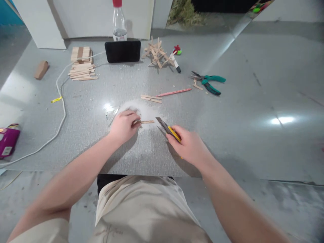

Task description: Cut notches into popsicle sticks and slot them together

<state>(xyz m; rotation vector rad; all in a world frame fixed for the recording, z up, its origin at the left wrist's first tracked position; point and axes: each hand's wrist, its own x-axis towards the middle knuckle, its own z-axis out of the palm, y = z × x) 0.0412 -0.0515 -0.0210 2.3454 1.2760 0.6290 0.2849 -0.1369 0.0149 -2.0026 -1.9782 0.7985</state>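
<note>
Near the middle of the grey table [121,152], my left hand [125,125] has its fingers closed on one end of a wooden craft stick [147,122]. The stick's free end points right. In my right hand [186,143] is a yellow and black utility knife [174,134], its blade out and slanting up to the left. The blade tip is just right of the stick's free end, and a small gap shows between them. A clear set square [110,115] lies partly hidden by my left hand.
Behind my hands lie marked craft sticks [152,98], a pink pencil [174,92] and green-handled pliers [211,82]. Farther back are a black phone [123,52], a bottle [119,23], bundled sticks [81,54], a stick pile [157,54] and a marker [175,62]. A white cable [64,111] crosses the left side.
</note>
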